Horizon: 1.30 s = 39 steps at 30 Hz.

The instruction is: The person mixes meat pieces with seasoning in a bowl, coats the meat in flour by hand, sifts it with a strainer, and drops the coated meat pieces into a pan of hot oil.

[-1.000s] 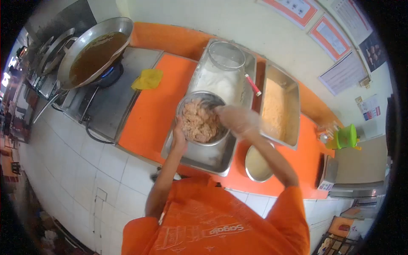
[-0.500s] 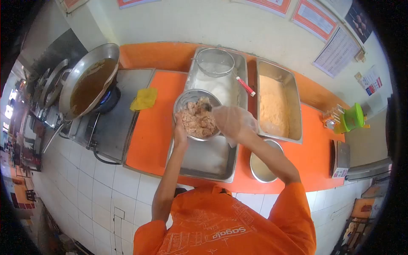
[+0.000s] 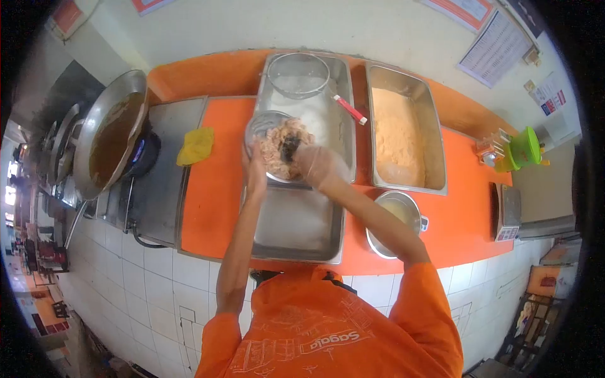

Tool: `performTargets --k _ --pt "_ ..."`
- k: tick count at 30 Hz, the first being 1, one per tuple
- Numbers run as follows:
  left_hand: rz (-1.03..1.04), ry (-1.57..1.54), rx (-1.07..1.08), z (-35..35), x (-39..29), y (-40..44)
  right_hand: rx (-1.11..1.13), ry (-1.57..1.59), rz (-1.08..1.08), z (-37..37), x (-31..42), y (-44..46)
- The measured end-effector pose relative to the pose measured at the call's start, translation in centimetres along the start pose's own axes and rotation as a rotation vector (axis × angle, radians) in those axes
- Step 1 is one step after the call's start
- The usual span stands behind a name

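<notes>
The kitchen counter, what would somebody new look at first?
Probably the bright orange counter itself, stretching across the middle. Next, perhaps, the metal bowl of lumpy, pinkish-brown food near the centre, with the left hand against its side and the right hand at the food. The big wok of brown liquid also stands out, at the left over a blue flame.

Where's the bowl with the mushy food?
In the head view, the bowl is left of centre, on the near side of the sieve, between the left hand and right hand.
</notes>
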<state>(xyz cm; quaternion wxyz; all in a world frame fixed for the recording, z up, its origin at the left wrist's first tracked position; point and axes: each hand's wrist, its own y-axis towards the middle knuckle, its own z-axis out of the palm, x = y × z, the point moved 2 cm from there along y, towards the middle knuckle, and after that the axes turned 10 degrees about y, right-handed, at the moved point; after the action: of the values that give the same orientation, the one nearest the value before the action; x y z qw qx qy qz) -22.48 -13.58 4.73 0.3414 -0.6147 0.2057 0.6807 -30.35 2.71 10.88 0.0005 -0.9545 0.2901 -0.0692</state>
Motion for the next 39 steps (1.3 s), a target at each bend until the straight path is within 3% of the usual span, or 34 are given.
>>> performTargets --k 2,5,7,9,11,14,17,20,23,26,29,32,35,36,38,39 --pt "0.025 -0.01 0.038 0.9 -0.4 1.6 -0.005 -0.025 -0.017 1.1 -2.3 2.0" --pt "0.082 0.178 -0.049 0.6 0.0 3.3 -0.04 0.081 0.049 -2.0 1.0 -1.2" --pt "0.31 0.453 -0.089 1.1 -1.8 2.9 -0.081 0.069 0.078 -0.3 1.7 -0.7" --pt "0.277 0.422 -0.076 1.8 -1.3 2.9 -0.168 -0.054 0.069 2.9 -0.8 2.0" --pt "-0.029 0.102 -0.051 0.8 0.6 4.4 -0.108 0.053 0.09 2.3 -2.4 2.2" --pt "0.066 0.157 0.012 0.5 -0.1 5.4 -0.09 0.109 0.079 1.0 0.1 1.5" --pt "0.414 0.73 -0.111 1.7 -1.4 4.2 -0.075 0.207 0.188 4.3 -0.6 4.3" --pt "0.193 0.432 0.008 1.7 -2.1 4.1 -0.082 0.196 0.156 3.1 -2.2 5.1" --pt "0.223 0.541 -0.053 1.7 -2.9 3.7 -0.176 0.203 0.199 2.2 0.0 4.5" --pt "0.398 0.662 -0.053 2.4 -2.3 3.1 -0.21 0.244 0.267 4.5 -0.6 6.0" --pt "0.229 0.535 -0.035 1.5 0.9 5.2 -0.174 0.205 0.227 1.3 -0.9 5.5" --pt "0.356 0.628 -0.043 2.7 -0.2 4.8 -0.189 0.166 0.204 3.0 1.0 5.2" --pt "0.256 0.552 0.004 4.0 -2.0 3.0 -0.167 0.278 0.311 3.9 -0.5 5.4" --pt "0.31 0.584 -0.017 4.1 -1.8 4.0 -0.166 0.321 0.332 3.0 -1.8 6.5" --pt "0.384 0.673 -0.052 2.9 0.0 5.0 -0.197 0.272 0.275 2.1 -1.5 5.3" --pt "0.32 0.665 -0.002 3.0 -1.1 4.4 -0.201 0.248 0.242 2.1 -1.0 4.8"
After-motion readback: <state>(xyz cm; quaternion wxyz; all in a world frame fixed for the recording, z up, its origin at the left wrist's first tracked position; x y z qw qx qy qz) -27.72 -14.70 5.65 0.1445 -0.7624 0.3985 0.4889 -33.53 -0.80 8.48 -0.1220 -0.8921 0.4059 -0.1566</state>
